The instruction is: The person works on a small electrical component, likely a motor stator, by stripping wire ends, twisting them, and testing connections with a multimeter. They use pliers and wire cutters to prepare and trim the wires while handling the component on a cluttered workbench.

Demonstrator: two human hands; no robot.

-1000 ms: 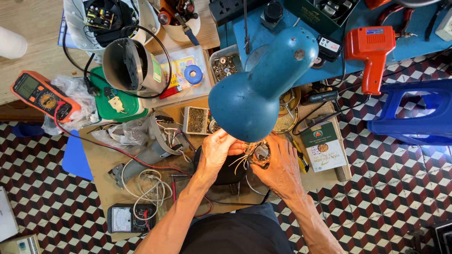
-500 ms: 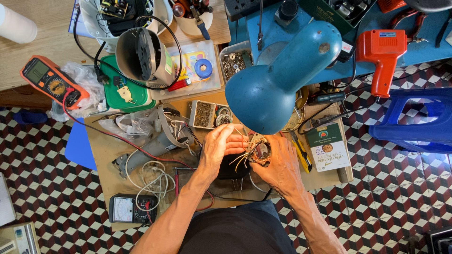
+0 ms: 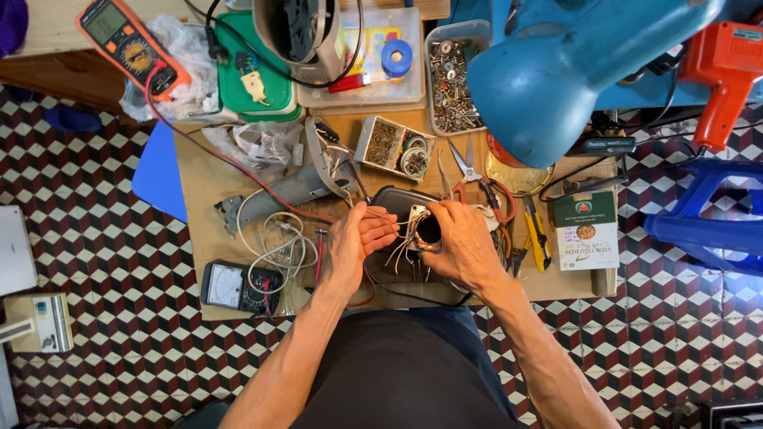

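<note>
Small round motor coil [image 3: 425, 230] with loose wire leads, held above the wooden bench [image 3: 207, 187] in front of the person. Right hand [image 3: 465, 246] fingers curled around it; left hand [image 3: 358, 242] fingers loosely bent, pinching the leads. Blue lamp [image 3: 556, 71] overhead, pliers [image 3: 469, 171] just beyond.

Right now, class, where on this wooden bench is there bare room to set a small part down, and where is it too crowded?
Bare wood shows between the red lead and the bench's left edge, and a narrow strip lies behind the pliers. Around the left hand and right hand it is crowded: the wired part, white cable coil, analogue meter and yellow-handled tools.
</note>
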